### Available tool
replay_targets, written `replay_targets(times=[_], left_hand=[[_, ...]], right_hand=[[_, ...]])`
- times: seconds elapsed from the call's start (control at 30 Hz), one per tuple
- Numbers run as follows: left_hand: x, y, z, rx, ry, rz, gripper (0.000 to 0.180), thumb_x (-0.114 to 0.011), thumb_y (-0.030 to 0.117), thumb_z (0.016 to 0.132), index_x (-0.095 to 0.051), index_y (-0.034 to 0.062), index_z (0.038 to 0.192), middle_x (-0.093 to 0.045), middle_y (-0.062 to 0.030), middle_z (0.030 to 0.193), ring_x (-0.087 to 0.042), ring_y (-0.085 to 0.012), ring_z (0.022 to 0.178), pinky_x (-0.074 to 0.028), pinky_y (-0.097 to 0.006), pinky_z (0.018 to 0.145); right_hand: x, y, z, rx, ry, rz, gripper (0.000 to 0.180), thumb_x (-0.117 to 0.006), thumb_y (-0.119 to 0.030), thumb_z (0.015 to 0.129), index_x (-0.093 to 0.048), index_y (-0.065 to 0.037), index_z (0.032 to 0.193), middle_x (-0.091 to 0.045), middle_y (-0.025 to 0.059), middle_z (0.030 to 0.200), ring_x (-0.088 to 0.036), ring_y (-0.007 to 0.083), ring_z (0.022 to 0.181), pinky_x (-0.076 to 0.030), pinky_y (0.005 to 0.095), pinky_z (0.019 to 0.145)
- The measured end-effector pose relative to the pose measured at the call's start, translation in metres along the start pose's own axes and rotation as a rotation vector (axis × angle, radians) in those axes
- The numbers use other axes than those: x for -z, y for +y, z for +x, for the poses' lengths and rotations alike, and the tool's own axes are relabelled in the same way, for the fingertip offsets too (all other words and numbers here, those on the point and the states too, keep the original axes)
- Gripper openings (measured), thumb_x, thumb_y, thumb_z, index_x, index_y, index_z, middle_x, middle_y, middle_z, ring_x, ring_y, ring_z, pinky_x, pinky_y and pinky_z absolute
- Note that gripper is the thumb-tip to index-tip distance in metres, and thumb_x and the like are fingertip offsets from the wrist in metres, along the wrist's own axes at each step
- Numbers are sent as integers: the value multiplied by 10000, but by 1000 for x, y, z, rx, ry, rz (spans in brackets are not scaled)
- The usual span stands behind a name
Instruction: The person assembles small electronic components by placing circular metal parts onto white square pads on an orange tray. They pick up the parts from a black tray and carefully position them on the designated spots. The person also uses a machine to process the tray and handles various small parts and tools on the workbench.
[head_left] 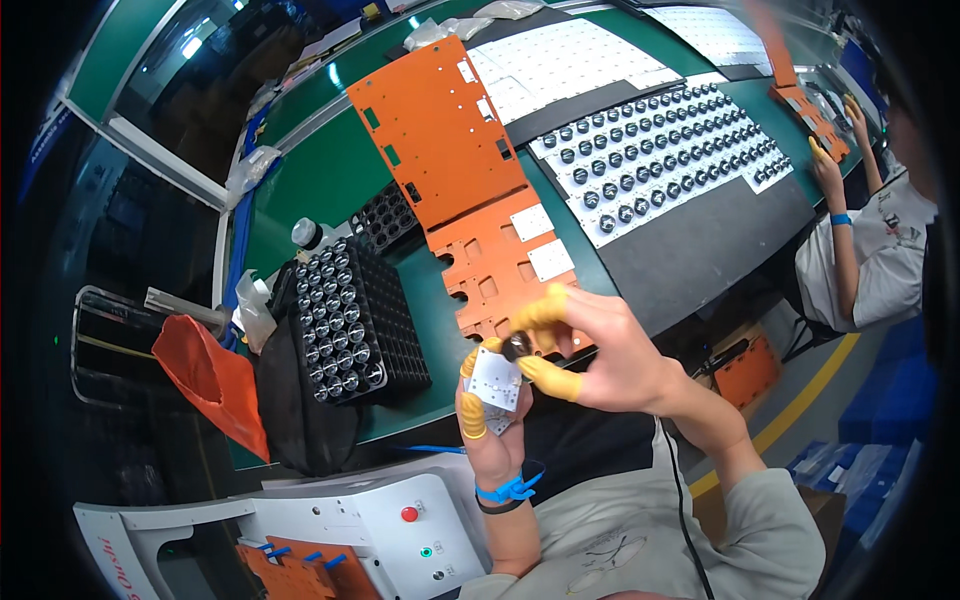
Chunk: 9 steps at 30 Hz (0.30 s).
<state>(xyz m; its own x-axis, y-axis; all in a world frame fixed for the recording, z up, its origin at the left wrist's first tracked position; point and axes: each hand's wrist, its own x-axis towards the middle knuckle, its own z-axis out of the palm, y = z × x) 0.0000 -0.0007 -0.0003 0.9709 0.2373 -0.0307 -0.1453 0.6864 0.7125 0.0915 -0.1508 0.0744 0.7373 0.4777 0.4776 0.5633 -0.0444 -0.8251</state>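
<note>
My left hand (488, 430), with yellow finger covers and a blue wrist strap, is closed on a small stack of white circuit boards (494, 378). My right hand (615, 360) pinches a small dark round lens (516, 346) between covered fingertips, right at the upper edge of the boards; whether they touch I cannot tell. Just beyond both hands lies an orange fixture plate (480, 262) with cutouts. Two white boards sit on it, a nearer one (550, 260) and a farther one (531, 223). Its hinged orange lid (435, 135) lies opened away from me.
Left of the fixture stands a black tray stack (400, 325) filled with clear lenses. A smaller black tray (385, 217) is behind it. Right, a white panel (650, 150) carries rows of black lenses. Another person (850, 235) works at the far right. A grey machine (400, 515) stands lower left.
</note>
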Motion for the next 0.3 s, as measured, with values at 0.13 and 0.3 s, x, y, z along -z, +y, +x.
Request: replay_targets(times=[0.13, 0.3], left_hand=[[-8, -5, 2, -46, -2, 88, 669, -638, 470, 932, -468, 7, 1384, -615, -59, 1153, -595, -93, 879, -444, -182, 618], [-14, -7, -2, -37, -28, 123, 787, -780, 397, 837, -423, 29, 1434, -547, -108, 1349, -602, -176, 1142, -545, -219, 822]], right_hand=[[5, 13, -25, -72, -63, 172, 346, -732, -25, 806, -695, -31, 1150, -531, 16, 718, -438, 95, 582, -365, 247, 523], [4, 21, -35, -99, -58, 240, 339, -729, -32, 841, -696, -44, 1178, -547, 35, 710, -414, 103, 546, -344, 266, 525]])
